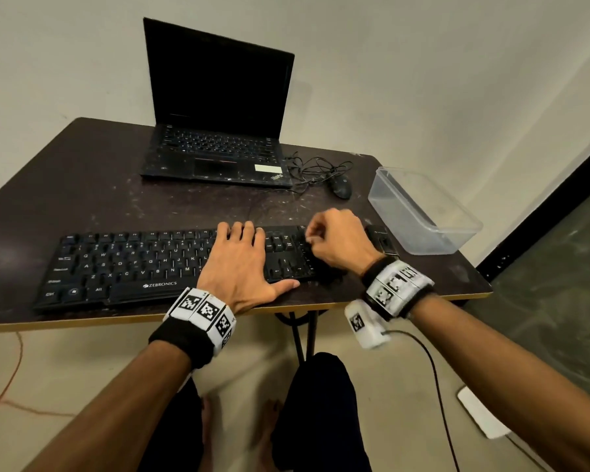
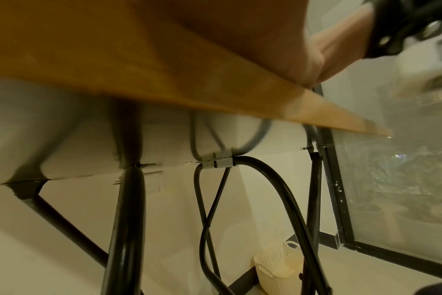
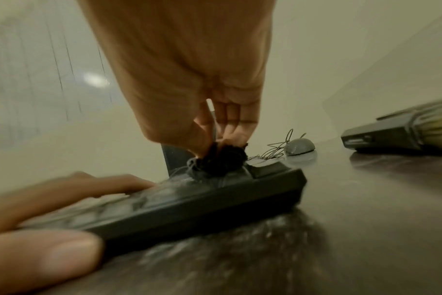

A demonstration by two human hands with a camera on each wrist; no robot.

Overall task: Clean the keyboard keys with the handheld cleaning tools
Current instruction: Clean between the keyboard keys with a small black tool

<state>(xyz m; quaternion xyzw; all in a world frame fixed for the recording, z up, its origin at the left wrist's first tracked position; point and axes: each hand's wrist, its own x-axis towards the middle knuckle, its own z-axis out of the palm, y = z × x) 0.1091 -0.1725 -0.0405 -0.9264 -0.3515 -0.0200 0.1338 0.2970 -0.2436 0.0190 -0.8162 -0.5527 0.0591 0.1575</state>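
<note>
Keyboard (image 1: pixel 171 264) near the table's (image 1: pixel 82 185) front edge lies pinned under a flat, spread left hand (image 1: pixel 242 264), steadying it while the right hand (image 1: pixel 341 240) pinches a thin tufted cleaning tool (image 3: pixel 215 151) onto end keys.

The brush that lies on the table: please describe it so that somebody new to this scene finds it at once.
Start at the black Zebronics keyboard on the dark table. Just past its right end, before the clear plastic container, lies the brush, flat on the table. It has a black, blocky handle and pale bristles, and neither hand touches it, unlike the small dark-tipped tool that the right hand pinches.
</note>
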